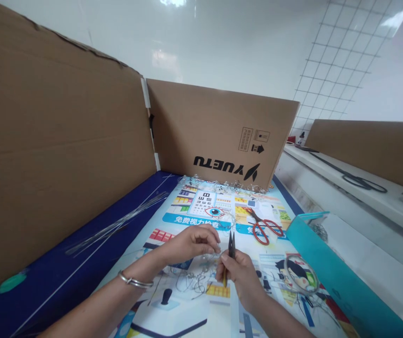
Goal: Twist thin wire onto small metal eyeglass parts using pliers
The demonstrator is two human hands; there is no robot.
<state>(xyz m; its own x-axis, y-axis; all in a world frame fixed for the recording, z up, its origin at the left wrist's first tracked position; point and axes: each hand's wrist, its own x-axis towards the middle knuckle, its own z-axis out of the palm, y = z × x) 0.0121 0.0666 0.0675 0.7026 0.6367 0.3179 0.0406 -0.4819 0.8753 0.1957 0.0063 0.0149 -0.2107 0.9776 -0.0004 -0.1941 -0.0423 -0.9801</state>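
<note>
My right hand (239, 274) is closed around a pair of pliers (231, 246) with dark, pointed jaws aimed away from me and a yellow handle. Just left of it, my left hand (192, 243) has its fingers curled and pinched together. Whatever lies between those fingertips is too small to make out. Beneath both hands a loose tangle of thin wire (196, 279) rests on the printed sheet (187, 314). Beyond the pliers, more thin wire (230, 218) lies near red-handled scissors (266, 229).
Cardboard panels stand at the left (64, 141) and back (194, 126). Straight wires (117, 224) lie on the blue cloth at left. At right are a wire coil (315, 281) and a teal box (342, 281). Clear, twisted pieces (225, 188) line the back.
</note>
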